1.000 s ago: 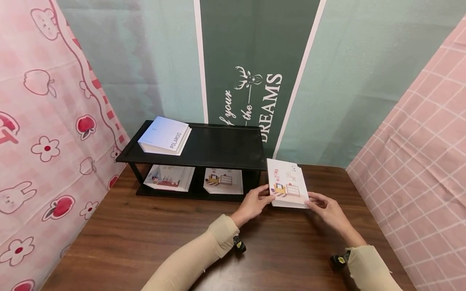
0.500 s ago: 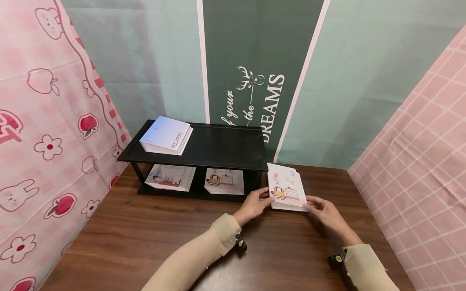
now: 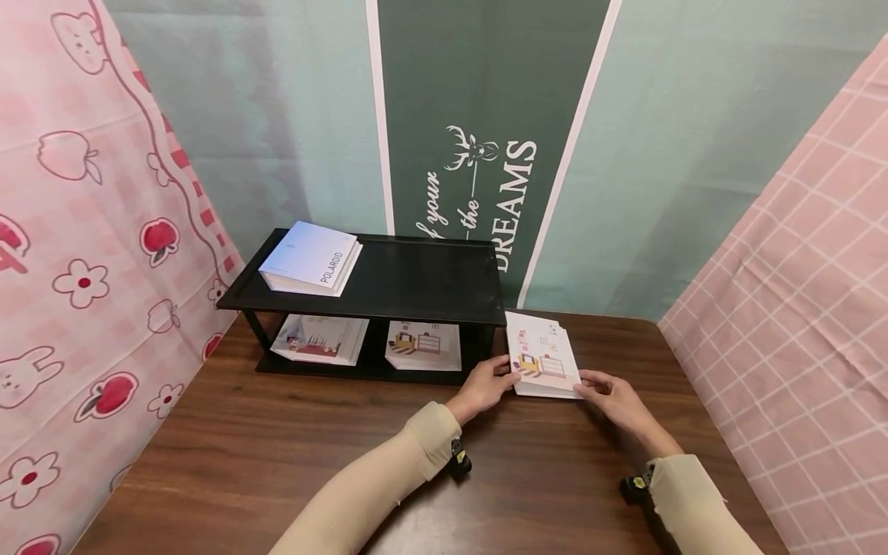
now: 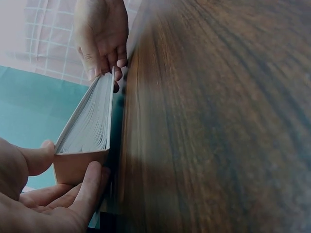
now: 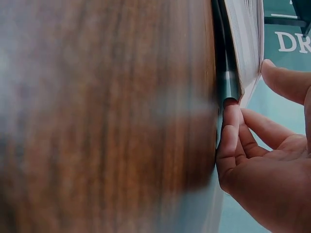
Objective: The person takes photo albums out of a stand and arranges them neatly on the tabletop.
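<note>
A thick white photo album [image 3: 544, 356] with a yellow-and-red drawing on its cover lies flat between both hands, right of the black shelf. My left hand [image 3: 483, 385] grips its near left corner. In the left wrist view, the thumb is at the upper cover edge and the fingers [image 4: 90, 189] lie along the spine and below. My right hand [image 3: 613, 397] pinches the near right corner. The right wrist view has the thumb [image 5: 284, 82] on one cover and curled fingers by the other. Whether the album touches the table cannot be told.
The two-tier black shelf [image 3: 430, 277] stands on the wooden table [image 3: 312, 447]. A blue-white POLAROID album [image 3: 310, 258] lies on its top left. Two more albums, one with a red drawing [image 3: 321, 339] and one with a yellow drawing [image 3: 423, 345], lie on the lower tier. Curtains hang around.
The album has come down and slightly nearer, held in both hands, and now lies lower beside the shelf. Both hands moved with it.
</note>
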Demonstrator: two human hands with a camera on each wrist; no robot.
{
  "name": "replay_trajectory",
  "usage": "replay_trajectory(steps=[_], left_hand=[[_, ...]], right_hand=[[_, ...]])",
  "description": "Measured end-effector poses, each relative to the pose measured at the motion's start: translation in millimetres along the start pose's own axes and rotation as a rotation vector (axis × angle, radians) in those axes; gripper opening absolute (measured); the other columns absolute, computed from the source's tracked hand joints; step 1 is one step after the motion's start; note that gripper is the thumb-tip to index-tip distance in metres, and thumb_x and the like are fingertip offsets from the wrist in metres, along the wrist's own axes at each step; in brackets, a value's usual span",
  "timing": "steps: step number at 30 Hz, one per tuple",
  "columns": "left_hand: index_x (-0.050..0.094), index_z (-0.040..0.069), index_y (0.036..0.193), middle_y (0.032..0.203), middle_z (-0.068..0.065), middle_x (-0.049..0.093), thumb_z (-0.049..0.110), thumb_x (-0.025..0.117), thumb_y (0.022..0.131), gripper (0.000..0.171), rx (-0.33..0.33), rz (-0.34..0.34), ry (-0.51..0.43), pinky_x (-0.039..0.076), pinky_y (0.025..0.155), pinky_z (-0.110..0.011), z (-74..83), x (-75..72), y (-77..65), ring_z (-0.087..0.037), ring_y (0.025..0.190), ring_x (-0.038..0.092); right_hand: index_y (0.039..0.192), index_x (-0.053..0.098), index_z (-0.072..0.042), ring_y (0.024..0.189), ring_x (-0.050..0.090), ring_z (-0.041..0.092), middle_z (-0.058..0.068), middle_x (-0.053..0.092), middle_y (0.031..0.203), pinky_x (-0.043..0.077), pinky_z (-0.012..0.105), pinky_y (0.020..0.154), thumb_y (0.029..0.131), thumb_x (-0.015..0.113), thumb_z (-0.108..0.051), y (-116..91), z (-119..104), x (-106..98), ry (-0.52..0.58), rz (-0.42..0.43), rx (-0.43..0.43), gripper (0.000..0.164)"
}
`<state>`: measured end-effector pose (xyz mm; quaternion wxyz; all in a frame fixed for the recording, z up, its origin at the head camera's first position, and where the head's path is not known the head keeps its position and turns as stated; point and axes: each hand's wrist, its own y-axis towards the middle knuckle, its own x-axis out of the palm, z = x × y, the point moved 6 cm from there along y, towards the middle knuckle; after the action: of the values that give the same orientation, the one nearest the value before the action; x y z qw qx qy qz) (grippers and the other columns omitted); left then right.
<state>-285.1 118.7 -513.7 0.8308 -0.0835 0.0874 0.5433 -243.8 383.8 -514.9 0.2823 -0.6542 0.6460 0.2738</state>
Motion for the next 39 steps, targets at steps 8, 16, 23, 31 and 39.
replay_trajectory(steps=[8,16,23,31,39], left_hand=[[0.052,-0.005,0.154,0.143,-0.023,0.065,0.016,0.07,0.107,0.055,-0.008,0.001,0.012,0.061,0.097,-0.032,0.2,2.3,4.5,-0.029,0.127,0.068],[0.05,-0.005,0.156,0.143,-0.024,0.065,0.015,0.068,0.108,0.055,-0.02,-0.014,-0.003,0.062,0.094,-0.033,-1.9,3.8,5.5,-0.029,0.117,0.073],[0.049,-0.005,0.156,0.142,-0.024,0.065,0.012,0.066,0.109,0.054,-0.017,-0.02,0.0,0.062,0.093,-0.032,-1.9,4.5,6.0,-0.027,0.116,0.074],[0.048,-0.006,0.157,0.141,-0.024,0.066,0.011,0.065,0.109,0.053,-0.034,-0.018,0.005,0.063,0.09,-0.03,-5.2,5.4,6.2,-0.025,0.109,0.076],[0.05,-0.006,0.155,0.138,-0.023,0.068,0.011,0.069,0.107,0.054,-0.034,0.008,-0.006,0.062,0.091,-0.029,-5.2,4.1,6.6,-0.026,0.116,0.074]], right_hand=[[0.142,0.063,0.007,0.107,0.066,0.026,0.023,0.072,0.127,0.051,0.027,0.084,0.105,0.073,-0.03,3.1,2.1,0.4,-0.011,-0.022,0.01,0.054],[0.142,0.063,0.009,0.102,0.063,0.023,0.024,0.071,0.125,0.05,0.027,0.082,0.105,0.074,-0.027,4.0,0.1,0.9,-0.014,-0.012,0.004,0.052],[0.14,0.065,0.008,0.099,0.063,0.025,0.026,0.071,0.125,0.05,0.03,0.083,0.103,0.076,-0.026,4.4,-1.6,1.0,-0.039,-0.002,-0.006,0.051],[0.14,0.065,0.008,0.098,0.063,0.024,0.024,0.07,0.123,0.051,0.035,0.083,0.102,0.076,-0.028,5.0,-0.5,3.2,-0.059,-0.012,-0.011,0.053],[0.137,0.067,0.008,0.095,0.065,0.022,0.019,0.073,0.117,0.052,0.033,0.082,0.101,0.079,-0.024,6.8,-2.8,5.0,-0.072,0.004,-0.04,0.05]])
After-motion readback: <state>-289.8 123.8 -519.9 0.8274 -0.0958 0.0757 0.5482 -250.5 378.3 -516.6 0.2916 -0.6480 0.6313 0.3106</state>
